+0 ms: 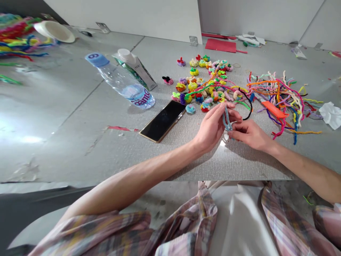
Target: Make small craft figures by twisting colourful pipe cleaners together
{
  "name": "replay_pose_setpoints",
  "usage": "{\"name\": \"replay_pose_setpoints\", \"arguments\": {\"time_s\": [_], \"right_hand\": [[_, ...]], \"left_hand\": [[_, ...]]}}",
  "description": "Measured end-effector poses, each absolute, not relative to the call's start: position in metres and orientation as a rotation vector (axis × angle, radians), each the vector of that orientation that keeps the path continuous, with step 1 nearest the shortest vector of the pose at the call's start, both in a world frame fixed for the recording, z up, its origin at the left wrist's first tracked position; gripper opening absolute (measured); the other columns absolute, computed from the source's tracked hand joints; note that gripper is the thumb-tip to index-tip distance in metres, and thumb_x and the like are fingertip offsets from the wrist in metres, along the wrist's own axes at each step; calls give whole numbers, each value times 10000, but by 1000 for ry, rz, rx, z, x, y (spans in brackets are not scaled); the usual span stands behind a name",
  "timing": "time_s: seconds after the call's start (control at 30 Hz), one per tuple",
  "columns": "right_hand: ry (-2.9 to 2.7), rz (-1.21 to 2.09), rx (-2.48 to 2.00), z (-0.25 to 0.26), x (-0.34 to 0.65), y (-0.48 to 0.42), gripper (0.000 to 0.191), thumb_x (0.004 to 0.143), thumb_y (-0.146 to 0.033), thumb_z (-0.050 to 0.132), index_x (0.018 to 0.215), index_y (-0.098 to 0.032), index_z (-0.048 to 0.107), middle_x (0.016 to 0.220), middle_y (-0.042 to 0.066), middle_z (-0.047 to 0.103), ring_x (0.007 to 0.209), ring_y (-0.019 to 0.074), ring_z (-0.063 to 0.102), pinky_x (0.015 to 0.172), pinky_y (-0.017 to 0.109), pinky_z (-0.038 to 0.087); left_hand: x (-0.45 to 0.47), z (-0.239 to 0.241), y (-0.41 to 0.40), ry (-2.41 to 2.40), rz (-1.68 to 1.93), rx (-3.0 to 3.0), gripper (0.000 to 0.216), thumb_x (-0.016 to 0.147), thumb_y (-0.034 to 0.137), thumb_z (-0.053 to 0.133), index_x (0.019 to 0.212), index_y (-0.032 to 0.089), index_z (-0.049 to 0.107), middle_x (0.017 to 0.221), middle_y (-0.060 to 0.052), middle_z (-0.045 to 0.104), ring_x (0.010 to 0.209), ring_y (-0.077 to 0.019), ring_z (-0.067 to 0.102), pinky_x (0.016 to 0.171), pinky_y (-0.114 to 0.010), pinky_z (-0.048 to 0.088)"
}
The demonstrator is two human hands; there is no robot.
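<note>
A light blue pipe cleaner (226, 119), bent into a loop, is held between my two hands above the table. My left hand (213, 122) pinches its upper part between thumb and fingers. At the lower end, my right hand (247, 134) grips it with thumb and forefinger; the exact twist there is partly hidden by the fingers. Just beyond the hands lies a pile of small twisted pipe-cleaner pieces (193, 86) in many colours. A black pipe cleaner (250, 106) curves close behind my right hand.
Loose pipe cleaners (289, 89) and an orange-handled cutter (275, 109) lie to the right, near a crumpled tissue (331, 114). Left of my hands are a phone (163, 121), a tilted-looking water bottle (121, 81) and a carton (137, 69). A white partition (133, 16) borders the table's back.
</note>
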State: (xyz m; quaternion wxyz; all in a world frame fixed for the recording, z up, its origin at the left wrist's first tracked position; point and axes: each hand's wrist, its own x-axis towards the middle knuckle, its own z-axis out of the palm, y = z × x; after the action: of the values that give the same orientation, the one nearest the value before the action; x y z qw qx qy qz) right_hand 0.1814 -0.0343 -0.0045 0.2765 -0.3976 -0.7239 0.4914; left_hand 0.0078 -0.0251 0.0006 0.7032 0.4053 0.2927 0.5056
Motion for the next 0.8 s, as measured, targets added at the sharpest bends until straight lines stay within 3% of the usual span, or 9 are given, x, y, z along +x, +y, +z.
{"name": "replay_pose_setpoints", "arguments": {"time_s": [0.17, 0.27, 0.37, 0.5, 0.57, 0.67, 0.73, 0.8], "right_hand": [[-1783, 1619, -973, -2, 193, -33, 439, 942, -569, 769, 738, -201, 642, 614, -50, 514, 541, 102, 425, 533, 285, 290], [-1697, 1786, -872, -3, 196, -34, 454, 931, -589, 790, 748, -195, 659, 642, -43, 535, 529, 95, 420, 509, 272, 295], [-1744, 1796, -847, -3, 196, -33, 470, 935, -605, 788, 750, -191, 664, 624, -48, 526, 536, 95, 420, 511, 260, 300], [-1919, 1568, -908, -1, 193, -29, 440, 1001, -562, 716, 773, -188, 681, 605, -53, 513, 549, 99, 420, 536, 263, 325], [-1985, 1284, -1025, 5, 191, -31, 364, 1020, -494, 698, 824, -188, 714, 618, -46, 539, 553, 106, 430, 548, 273, 338], [-2057, 778, -1093, 28, 185, -52, 160, 985, -342, 734, 956, -192, 781, 745, 10, 691, 633, 137, 542, 633, 301, 426], [-2189, 963, -882, 50, 181, -78, 167, 997, -291, 685, 1089, -240, 816, 952, 55, 800, 789, 183, 678, 742, 331, 519], [-2202, 1485, -556, 71, 177, -109, 322, 975, -364, 691, 1277, -352, 803, 986, 33, 820, 824, 222, 742, 697, 354, 571]], "left_hand": [[0, 4, -21, 579, 988, 970, 396, 1042, 591, 582, 920, 221, 651, 791, -48, 703, 858, -238, 749, 779, -367, 629], [-1, 13, -25, 499, 1000, 899, 409, 1094, 497, 588, 788, 228, 546, 671, 9, 505, 656, -156, 591, 693, -299, 580], [1, 22, -30, 448, 1001, 800, 465, 1134, 409, 574, 727, 213, 463, 671, 32, 390, 593, -112, 466, 636, -231, 522], [4, 24, -31, 470, 1078, 675, 446, 1154, 296, 537, 725, 190, 475, 684, 44, 377, 588, -91, 426, 609, -185, 478], [2, 24, -26, 528, 1143, 671, 443, 1154, 260, 526, 721, 190, 461, 675, 61, 341, 549, -78, 358, 579, -171, 444], [-10, 23, -11, 668, 1223, 813, 444, 1152, 281, 522, 724, 198, 440, 660, 83, 271, 509, -70, 249, 521, -165, 370], [-21, 22, 1, 762, 1300, 974, 437, 1136, 274, 543, 720, 202, 429, 669, 75, 294, 514, -71, 245, 481, -175, 300], [-30, 19, 12, 866, 1301, 1159, 432, 1113, 280, 579, 716, 207, 424, 671, 67, 326, 522, -74, 256, 474, -187, 282]]}}
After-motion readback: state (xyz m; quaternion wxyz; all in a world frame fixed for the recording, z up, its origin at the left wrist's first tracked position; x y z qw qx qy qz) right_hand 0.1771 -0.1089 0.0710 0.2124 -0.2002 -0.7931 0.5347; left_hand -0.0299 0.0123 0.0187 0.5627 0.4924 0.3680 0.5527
